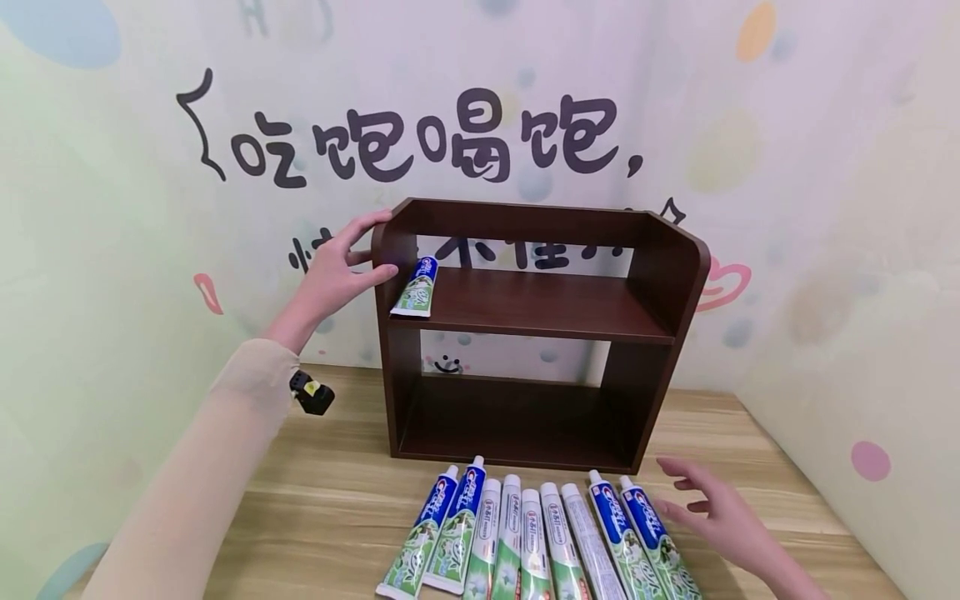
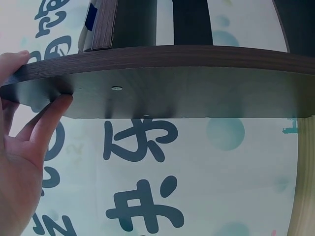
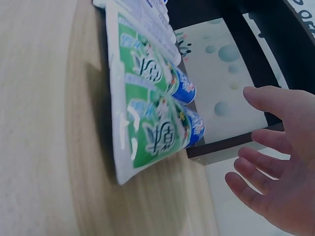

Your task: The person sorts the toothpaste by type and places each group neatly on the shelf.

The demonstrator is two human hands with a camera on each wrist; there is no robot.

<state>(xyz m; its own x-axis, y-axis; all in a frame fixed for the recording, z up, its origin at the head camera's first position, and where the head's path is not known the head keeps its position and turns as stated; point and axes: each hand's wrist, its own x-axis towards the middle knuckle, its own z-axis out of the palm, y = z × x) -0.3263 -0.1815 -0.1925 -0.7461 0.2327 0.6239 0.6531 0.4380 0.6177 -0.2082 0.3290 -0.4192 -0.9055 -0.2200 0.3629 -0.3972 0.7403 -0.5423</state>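
A dark brown two-tier shelf (image 1: 547,302) stands upright against the wall. My left hand (image 1: 337,271) grips its left side panel near the top, thumb on the front edge; in the left wrist view the hand (image 2: 27,147) has fingers on both faces of the board. One blue and green toothpaste tube (image 1: 417,288) leans inside the upper tier, at the left. Before the shelf lies a row of toothpaste tubes: blue-green ones at both ends, white-green tubes (image 1: 534,546) between. My right hand (image 1: 720,517), fingers spread and holding nothing, hovers right of the rightmost toothpaste tube (image 1: 656,533).
The wood-grain table (image 1: 300,500) runs under everything. Behind the shelf rises a wall (image 1: 225,275) with black lettering and coloured dots; another wall (image 1: 847,333) closes the right side. A small black device (image 1: 311,393) sits on my left wrist.
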